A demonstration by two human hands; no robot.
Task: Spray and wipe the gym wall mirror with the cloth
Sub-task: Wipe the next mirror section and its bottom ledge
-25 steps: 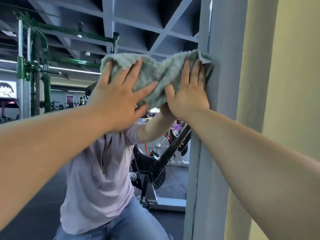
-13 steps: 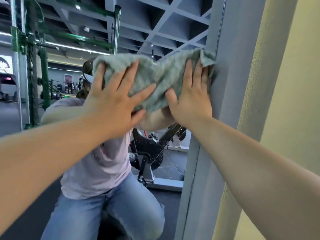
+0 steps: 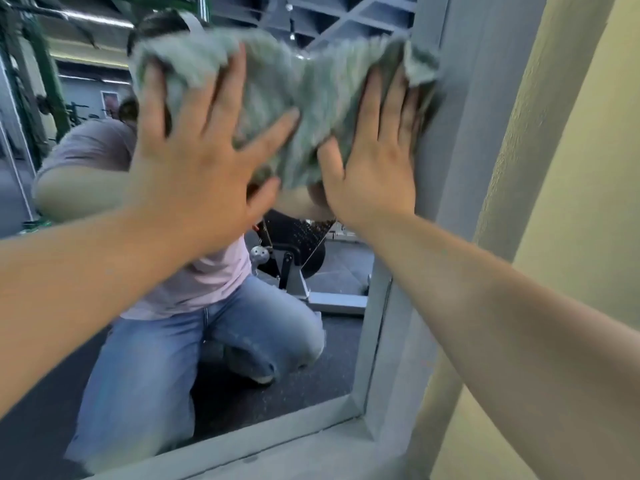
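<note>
Left hand — palm flat, fingers spread wide, gripping nothing; presses the cloth's left half to the glass.
Right hand — flat, fingers straight and closer together; presses the right half just beside the frame.
Cloth — grey-green, plush; stretched between both hands at the mirror's right edge, its right end bunched onto the frame. Likely spread so that each pass covers more glass and reaches into the edge.
Mirror — lower right corner in view; reflects a kneeling person and an exercise machine.
Spray bottle: not seen; wiping stage, by judgement.
</note>
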